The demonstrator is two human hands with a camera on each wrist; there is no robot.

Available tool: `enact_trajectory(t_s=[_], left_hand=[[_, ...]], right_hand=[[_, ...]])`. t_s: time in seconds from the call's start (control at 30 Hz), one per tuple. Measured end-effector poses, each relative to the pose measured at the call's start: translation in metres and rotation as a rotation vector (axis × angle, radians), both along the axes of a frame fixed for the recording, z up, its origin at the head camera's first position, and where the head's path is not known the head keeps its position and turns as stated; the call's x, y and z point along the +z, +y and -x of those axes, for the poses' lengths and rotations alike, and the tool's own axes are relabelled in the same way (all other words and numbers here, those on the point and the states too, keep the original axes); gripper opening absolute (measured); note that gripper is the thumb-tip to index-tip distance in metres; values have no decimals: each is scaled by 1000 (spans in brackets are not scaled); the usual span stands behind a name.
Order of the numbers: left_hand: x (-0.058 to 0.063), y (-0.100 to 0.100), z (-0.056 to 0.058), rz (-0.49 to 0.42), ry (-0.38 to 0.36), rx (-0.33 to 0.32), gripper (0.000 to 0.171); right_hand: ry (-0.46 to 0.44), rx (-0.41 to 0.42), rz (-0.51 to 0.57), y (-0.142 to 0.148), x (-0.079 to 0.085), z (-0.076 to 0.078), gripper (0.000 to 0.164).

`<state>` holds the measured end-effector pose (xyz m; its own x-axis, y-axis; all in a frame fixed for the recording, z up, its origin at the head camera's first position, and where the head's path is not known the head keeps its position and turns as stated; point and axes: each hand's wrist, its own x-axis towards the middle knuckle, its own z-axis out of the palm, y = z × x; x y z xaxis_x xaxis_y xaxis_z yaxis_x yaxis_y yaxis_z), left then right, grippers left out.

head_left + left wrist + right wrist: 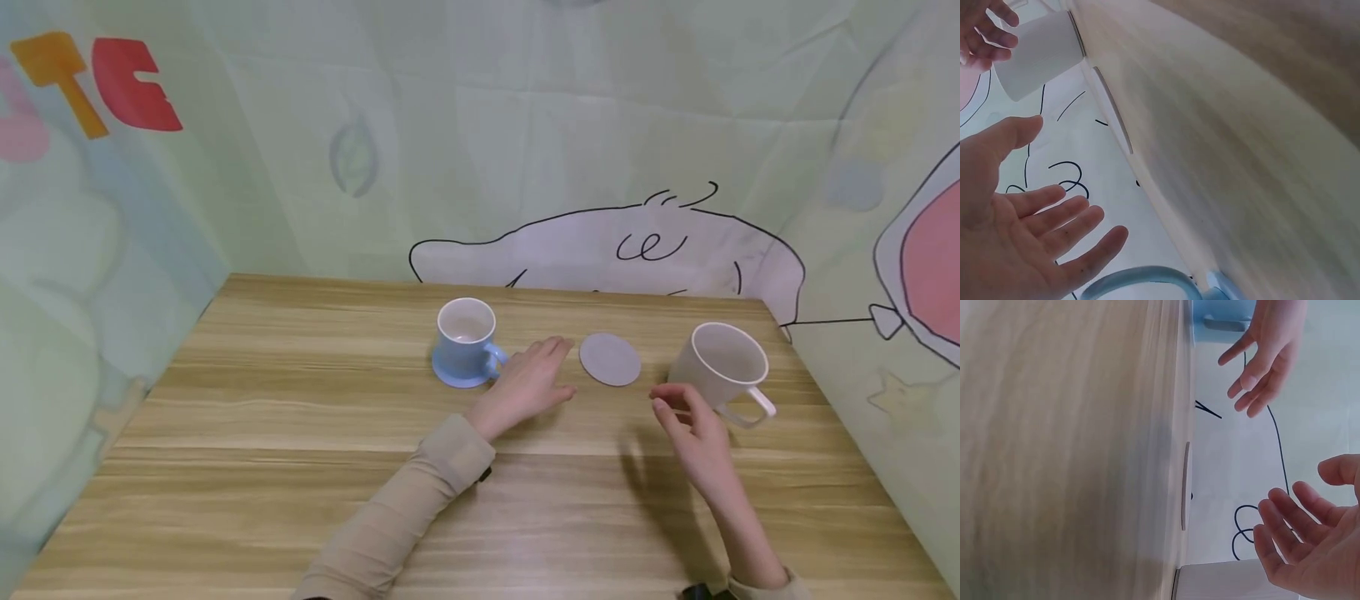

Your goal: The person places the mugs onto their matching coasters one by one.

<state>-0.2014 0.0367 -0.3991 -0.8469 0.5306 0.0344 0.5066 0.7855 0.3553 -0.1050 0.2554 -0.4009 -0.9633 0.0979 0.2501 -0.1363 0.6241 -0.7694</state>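
My left hand (527,381) hovers between the blue mug (462,350) and a round grey coaster (610,359), its fingers spread and holding nothing. The blue mug stands upright on a blue coaster (459,377), its handle toward the left hand. My right hand (696,429) is beside the large white mug (720,364), fingers loosely bent around nothing. In the right wrist view that hand's palm (1325,556) shows bare. The white mug stands upright, its handle pointing to the front right. The grey coaster lies flat between the two hands.
All of this is on a wood-grain table (300,400). Behind it and at both sides hangs a pale green printed cloth (465,167) with cartoon drawings that meets the table's back edge.
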Motion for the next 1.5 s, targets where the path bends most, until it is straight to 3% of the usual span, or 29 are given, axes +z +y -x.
enact_trajectory(t_s=[0.43, 0.73, 1.2, 1.5], left_hand=[[-1, 13, 13, -19, -10, -4, 69], [-2, 20, 21, -42, -31, 12, 67], [-4, 36, 36, 10, -57, 18, 68], [-3, 41, 46, 25, -102, -10, 74]], right_hand=[[35, -55, 10, 1, 5, 9, 21], [1, -98, 56, 7, 7, 9, 24], [-24, -198, 148, 20, 10, 12, 23], [-2, -288, 218, 25, 12, 14, 14]])
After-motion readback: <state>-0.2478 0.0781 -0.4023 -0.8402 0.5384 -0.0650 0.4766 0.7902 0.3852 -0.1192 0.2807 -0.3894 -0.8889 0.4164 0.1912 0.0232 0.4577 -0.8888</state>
